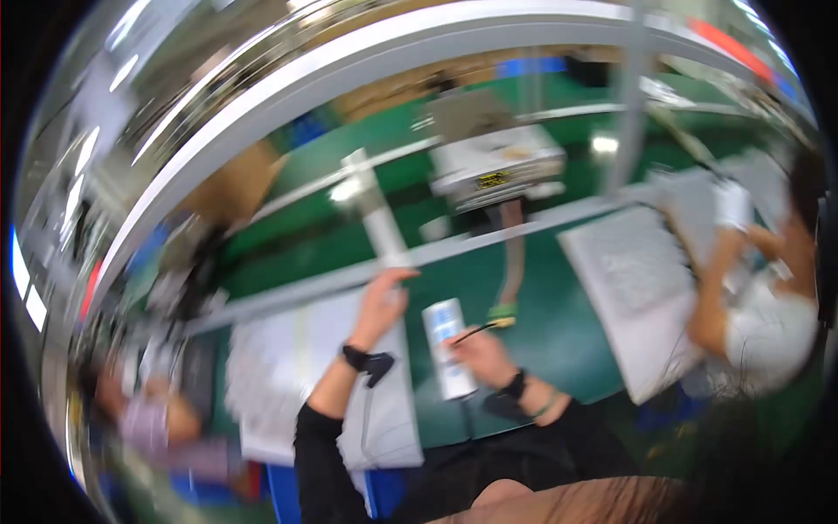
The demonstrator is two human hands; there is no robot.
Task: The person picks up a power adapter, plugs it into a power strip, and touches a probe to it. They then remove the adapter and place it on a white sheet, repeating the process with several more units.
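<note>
Left arm (336, 390) extended forward, bare from mid-forearm to wrist. Left hand (381, 306) close to the far edge of the worktop (559, 323), fingers stretched out and pointing rightward. Right arm (534, 395) lower, angled in from the near edge. Right hand (484, 356) between near and far edges, fingers bent, drawn into a pinch. Fingertip detail blurred.

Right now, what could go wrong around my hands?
The right hand appears to pinch the thin black cable, so a pull might strain the green-and-yellow connector at its far end. That hand could also nudge the white rectangular box with blue markings. The left hand is close to the long white bar and might knock it; blur hides whether they touch.
</note>
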